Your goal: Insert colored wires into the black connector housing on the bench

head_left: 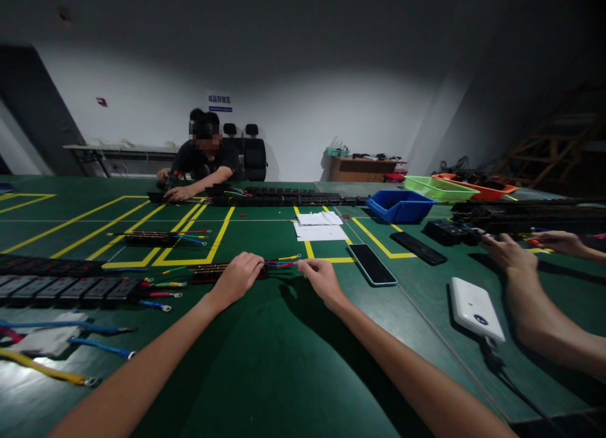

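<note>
My left hand (243,275) is closed over the right end of a short black strip with copper-coloured bars (208,272), which lies on the green table. Red, blue and yellow wires (279,263) run out of that end toward the right. The fingertips of my right hand (322,279) are pinched on the wire ends; a small metal ring lug (298,256) shows just above them. A similar strip with wires (150,238) lies farther back to the left, touched by neither hand.
Black socket strips (71,290) and lugged cables (101,346) lie at left. Right of my hands are a phone (372,265), white paper (322,231), a blue bin (401,206) and a white power bank (476,308). Another person's hands (514,258) work at right; a person (206,154) leans in opposite.
</note>
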{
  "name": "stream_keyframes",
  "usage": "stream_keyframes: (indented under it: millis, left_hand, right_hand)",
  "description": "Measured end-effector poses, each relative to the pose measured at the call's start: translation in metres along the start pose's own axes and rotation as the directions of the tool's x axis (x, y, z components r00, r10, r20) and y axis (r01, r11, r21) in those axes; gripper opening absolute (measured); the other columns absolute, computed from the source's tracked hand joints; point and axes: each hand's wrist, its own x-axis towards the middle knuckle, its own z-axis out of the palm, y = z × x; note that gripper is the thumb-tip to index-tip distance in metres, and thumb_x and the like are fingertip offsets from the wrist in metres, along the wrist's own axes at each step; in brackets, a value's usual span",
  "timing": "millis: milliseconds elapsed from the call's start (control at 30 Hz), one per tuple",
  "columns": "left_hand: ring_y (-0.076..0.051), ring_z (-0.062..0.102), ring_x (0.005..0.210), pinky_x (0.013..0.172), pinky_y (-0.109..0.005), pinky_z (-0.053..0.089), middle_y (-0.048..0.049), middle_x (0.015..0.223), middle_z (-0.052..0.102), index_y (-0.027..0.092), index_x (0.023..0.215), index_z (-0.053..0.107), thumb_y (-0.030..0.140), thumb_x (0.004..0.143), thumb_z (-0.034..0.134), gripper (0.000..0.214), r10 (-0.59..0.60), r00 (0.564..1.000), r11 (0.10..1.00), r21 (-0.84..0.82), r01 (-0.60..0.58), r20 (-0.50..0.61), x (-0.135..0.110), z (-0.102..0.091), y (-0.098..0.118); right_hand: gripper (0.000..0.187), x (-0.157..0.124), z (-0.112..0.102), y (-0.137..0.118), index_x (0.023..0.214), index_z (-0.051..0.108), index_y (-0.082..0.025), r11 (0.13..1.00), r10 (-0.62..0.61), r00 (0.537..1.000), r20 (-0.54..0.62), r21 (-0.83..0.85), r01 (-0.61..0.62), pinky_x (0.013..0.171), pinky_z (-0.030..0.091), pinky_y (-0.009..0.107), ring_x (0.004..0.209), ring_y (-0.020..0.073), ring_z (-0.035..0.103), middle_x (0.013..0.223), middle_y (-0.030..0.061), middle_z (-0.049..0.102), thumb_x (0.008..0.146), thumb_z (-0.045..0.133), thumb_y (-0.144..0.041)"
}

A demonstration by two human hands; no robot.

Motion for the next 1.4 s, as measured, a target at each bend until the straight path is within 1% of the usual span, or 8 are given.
stream_keyframes:
  millis: [133, 233, 367, 467, 533, 700, 1033, 1400]
  left_hand:
    - [-0.022, 0.058, 0.094, 0.086, -0.038, 0.049, -0.0081, 0.099, 0.067, 0.017, 0.102, 0.063, 0.027, 0.104, 0.038, 0.027, -0.009, 1.000, 1.000, 0.007, 0.009, 0.014, 0.000, -0.001, 0.001]
    - [-0.022, 0.058, 0.095, 0.088, -0.039, 0.048, -0.0081, 0.100, 0.066, 0.017, 0.103, 0.063, 0.027, 0.105, 0.037, 0.028, -0.010, 1.000, 1.000, 0.012, 0.009, 0.019, 0.000, -0.001, 0.001]
    - [-0.021, 0.059, 0.097, 0.089, -0.039, 0.050, -0.0082, 0.103, 0.067, 0.017, 0.106, 0.063, 0.029, 0.105, 0.036, 0.030, -0.020, 1.000, 1.000, -0.017, 0.020, 0.021, -0.001, 0.000, 0.000]
    - [-0.021, 0.060, 0.097, 0.087, -0.039, 0.051, -0.0084, 0.104, 0.067, 0.016, 0.107, 0.064, 0.029, 0.105, 0.039, 0.029, -0.035, 0.999, 0.999, -0.028, 0.036, 0.020, -0.001, 0.000, 0.000]
    - [-0.021, 0.061, 0.098, 0.087, -0.038, 0.052, -0.0084, 0.105, 0.067, 0.016, 0.108, 0.065, 0.029, 0.104, 0.040, 0.028, -0.041, 0.999, 0.999, -0.035, 0.042, 0.019, -0.001, -0.001, 0.001]
    - [-0.020, 0.060, 0.098, 0.088, -0.038, 0.051, -0.0083, 0.105, 0.067, 0.016, 0.108, 0.064, 0.028, 0.105, 0.039, 0.028, -0.034, 0.999, 0.999, -0.037, 0.035, 0.020, -0.001, -0.002, 0.001]
    - [-0.020, 0.058, 0.092, 0.083, -0.036, 0.050, -0.0086, 0.102, 0.064, 0.014, 0.103, 0.062, 0.032, 0.106, 0.033, 0.034, -0.064, 0.997, 0.997, -0.031, 0.066, 0.042, 0.001, -0.003, 0.004]
    - [-0.019, 0.059, 0.093, 0.084, -0.036, 0.050, -0.0084, 0.103, 0.064, 0.014, 0.104, 0.063, 0.033, 0.106, 0.032, 0.037, -0.069, 0.997, 0.997, -0.036, 0.071, 0.044, 0.000, -0.004, 0.004]
  right_hand:
    - [0.042, 0.000, 0.003, 0.000, 0.099, 0.078, -0.014, 0.992, -0.060, 0.997, 0.042, 0.114, 0.055, 0.061, 0.046, 0.026, 0.067, 0.0163, 0.059, 0.082, 0.0058, 0.073, 0.086, 0.062, -0.051]
    - [0.043, 0.000, 0.001, -0.003, 0.101, 0.078, -0.014, 0.993, -0.083, 0.994, 0.076, 0.091, 0.076, 0.059, 0.044, 0.026, 0.066, 0.0162, 0.059, 0.081, 0.0057, 0.073, 0.088, 0.060, -0.052]
    - [0.043, -0.001, -0.008, -0.004, 0.082, 0.076, -0.016, 0.983, -0.115, 0.993, 0.016, -0.141, 0.116, 0.057, 0.037, 0.025, 0.061, 0.0156, 0.056, 0.069, 0.0035, 0.067, 0.093, 0.052, -0.050]
    - [0.043, 0.000, -0.015, -0.002, 0.070, 0.071, -0.017, 0.913, -0.211, 0.977, -0.037, -0.363, 0.184, 0.059, 0.033, 0.026, 0.061, 0.0149, 0.053, 0.066, 0.0029, 0.063, 0.094, 0.050, -0.046]
    - [0.043, 0.002, -0.018, 0.001, 0.067, 0.068, -0.018, 0.883, -0.250, 0.967, -0.056, -0.423, 0.204, 0.060, 0.033, 0.026, 0.061, 0.0145, 0.053, 0.066, 0.0028, 0.062, 0.095, 0.049, -0.044]
    - [0.044, 0.004, -0.017, 0.007, 0.066, 0.069, -0.018, 0.915, -0.202, 0.974, -0.102, -0.375, 0.150, 0.059, 0.032, 0.025, 0.058, 0.0140, 0.052, 0.060, 0.0009, 0.060, 0.095, 0.047, -0.043]
    - [0.042, 0.000, -0.015, 0.003, 0.067, 0.068, -0.019, 0.894, -0.226, 0.973, -0.045, -0.407, 0.189, 0.062, 0.034, 0.025, 0.061, 0.0140, 0.054, 0.065, 0.0024, 0.064, 0.096, 0.047, -0.041]
    - [0.043, 0.000, -0.014, 0.004, 0.067, 0.067, -0.018, 0.873, -0.246, 0.969, -0.007, -0.436, 0.219, 0.061, 0.031, 0.025, 0.060, 0.0131, 0.052, 0.065, 0.0016, 0.061, 0.097, 0.046, -0.040]
